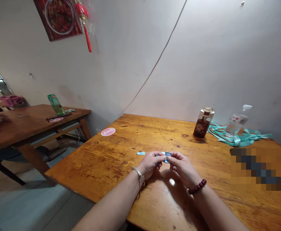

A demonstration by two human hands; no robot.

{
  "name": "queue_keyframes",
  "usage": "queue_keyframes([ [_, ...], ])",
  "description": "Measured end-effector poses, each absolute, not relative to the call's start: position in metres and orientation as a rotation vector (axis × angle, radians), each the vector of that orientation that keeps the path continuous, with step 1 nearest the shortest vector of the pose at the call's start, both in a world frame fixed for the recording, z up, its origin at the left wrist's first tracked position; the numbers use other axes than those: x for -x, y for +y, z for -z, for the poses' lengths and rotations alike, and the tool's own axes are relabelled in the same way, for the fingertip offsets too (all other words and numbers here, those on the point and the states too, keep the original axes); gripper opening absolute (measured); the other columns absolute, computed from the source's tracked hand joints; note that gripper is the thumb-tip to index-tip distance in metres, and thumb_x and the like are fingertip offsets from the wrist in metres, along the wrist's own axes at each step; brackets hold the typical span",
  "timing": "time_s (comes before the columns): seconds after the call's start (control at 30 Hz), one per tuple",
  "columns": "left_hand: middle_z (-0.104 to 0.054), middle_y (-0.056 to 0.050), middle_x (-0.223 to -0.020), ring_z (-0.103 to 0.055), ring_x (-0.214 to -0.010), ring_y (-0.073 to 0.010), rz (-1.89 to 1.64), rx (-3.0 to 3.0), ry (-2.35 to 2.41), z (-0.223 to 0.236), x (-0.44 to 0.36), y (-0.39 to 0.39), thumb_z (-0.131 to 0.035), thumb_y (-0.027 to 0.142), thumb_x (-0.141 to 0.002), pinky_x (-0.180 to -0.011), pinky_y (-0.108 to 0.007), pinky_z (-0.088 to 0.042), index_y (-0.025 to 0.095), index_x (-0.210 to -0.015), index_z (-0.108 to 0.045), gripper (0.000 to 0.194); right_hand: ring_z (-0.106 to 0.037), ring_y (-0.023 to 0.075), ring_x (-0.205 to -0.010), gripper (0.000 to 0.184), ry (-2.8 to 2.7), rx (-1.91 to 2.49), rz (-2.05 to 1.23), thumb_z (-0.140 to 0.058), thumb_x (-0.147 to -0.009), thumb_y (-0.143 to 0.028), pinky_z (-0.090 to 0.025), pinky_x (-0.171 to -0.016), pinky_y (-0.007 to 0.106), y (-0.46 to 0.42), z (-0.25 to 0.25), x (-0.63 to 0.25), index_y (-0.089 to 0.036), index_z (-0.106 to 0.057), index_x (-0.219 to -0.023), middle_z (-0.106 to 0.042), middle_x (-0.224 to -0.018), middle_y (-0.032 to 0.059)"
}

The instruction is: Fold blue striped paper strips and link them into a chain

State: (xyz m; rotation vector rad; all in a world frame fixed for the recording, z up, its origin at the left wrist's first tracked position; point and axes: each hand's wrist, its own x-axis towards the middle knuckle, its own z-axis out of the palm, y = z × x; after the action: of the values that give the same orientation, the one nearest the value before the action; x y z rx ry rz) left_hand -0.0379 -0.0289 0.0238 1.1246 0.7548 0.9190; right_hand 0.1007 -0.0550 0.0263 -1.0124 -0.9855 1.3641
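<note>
Both hands meet over the middle of the wooden table [101, 160]. My left hand [150, 164], with a silver bangle on the wrist, and my right hand [183, 166], with a dark red bead bracelet, pinch a small blue and white piece [166, 155] between their fingertips. Both hands are closed around it. A second small blue and white piece [141, 153] lies flat on the table just left of my left hand.
A brown jar [203, 123] and a clear plastic water bottle [237, 121] stand at the far right by the wall, on a heap of teal ribbon [241, 138]. A pink round sticker [108, 132] lies at the far left corner. Another table [22, 125] with a green bottle [56, 105] stands to the left.
</note>
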Motion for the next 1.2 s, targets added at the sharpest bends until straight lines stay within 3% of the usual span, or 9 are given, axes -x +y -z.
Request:
queue_keyframes([
  [0.3, -0.053, 0.0, -0.071, -0.035, -0.046, -0.0014, -0.814, -0.998, 0.733, -0.029, 0.037, -0.031, -0.063, 0.037, -0.06, -0.042, -0.016, -0.019, 0.014, -0.079, -0.056, 0.03, -0.044, 0.0062, -0.05, 0.021, -0.893, 0.973, -1.364, -0.068, -0.058, -0.029, -0.034, -0.046, 0.019, -0.054, -0.024, -0.102, -0.015, -0.053, -0.064, -0.054, -0.062, -0.0019],
  [0.5, -0.046, 0.004, -0.052, -0.03, -0.042, -0.003, -1.014, -1.249, 0.882, -0.027, 0.031, -0.033, -0.065, 0.035, -0.057, -0.042, -0.018, -0.021, 0.013, -0.069, -0.057, 0.026, -0.046, 0.0078, -0.053, 0.022, -0.917, 0.937, -1.389, -0.067, -0.058, -0.032, -0.036, -0.048, 0.02, -0.056, -0.028, -0.101, -0.016, -0.053, -0.066, -0.054, -0.064, -0.0009],
  [0.63, -0.045, 0.004, -0.05, -0.034, -0.045, -0.0041, -1.088, -1.369, 0.919, -0.031, 0.032, -0.033, -0.063, 0.037, -0.059, -0.044, -0.018, -0.024, 0.013, -0.067, -0.058, 0.026, -0.045, 0.0073, -0.053, 0.021, -0.953, 0.908, -1.386, -0.066, -0.061, -0.032, -0.037, -0.049, 0.02, -0.057, -0.03, -0.101, -0.016, -0.056, -0.071, -0.054, -0.067, -0.0008],
  [0.83, -0.055, 0.001, -0.065, -0.034, -0.042, -0.002, -0.991, -1.155, 0.851, -0.03, 0.035, -0.03, -0.064, 0.039, -0.059, -0.038, -0.016, -0.021, 0.013, -0.076, -0.055, 0.032, -0.047, 0.0075, -0.056, 0.018, -0.835, 0.794, -1.467, -0.065, -0.062, -0.026, -0.037, -0.051, 0.021, -0.053, -0.029, -0.107, -0.019, -0.057, -0.076, -0.054, -0.069, -0.0015],
  [1.03, -0.056, -0.002, -0.073, -0.045, -0.047, -0.0019, -0.95, -0.754, 0.734, -0.028, 0.043, -0.02, -0.059, 0.037, -0.067, -0.042, -0.013, -0.033, 0.013, -0.084, -0.053, 0.03, -0.046, 0.0071, -0.054, 0.018, -0.892, 0.734, -1.611, -0.065, -0.062, -0.028, -0.036, -0.052, 0.021, -0.056, -0.033, -0.113, -0.02, -0.056, -0.075, -0.056, -0.074, 0.0002],
  [1.2, -0.059, -0.007, -0.083, -0.058, -0.069, -0.0108, -0.913, -0.589, 0.566, -0.029, 0.045, -0.021, -0.051, 0.015, -0.071, -0.065, -0.023, -0.046, 0.013, -0.091, -0.05, 0.02, -0.038, 0.0054, -0.045, 0.018, -0.946, 0.718, -1.629, -0.063, -0.063, -0.032, -0.032, -0.047, 0.02, -0.06, -0.036, -0.115, -0.02, -0.054, -0.072, -0.051, -0.062, -0.0019],
])
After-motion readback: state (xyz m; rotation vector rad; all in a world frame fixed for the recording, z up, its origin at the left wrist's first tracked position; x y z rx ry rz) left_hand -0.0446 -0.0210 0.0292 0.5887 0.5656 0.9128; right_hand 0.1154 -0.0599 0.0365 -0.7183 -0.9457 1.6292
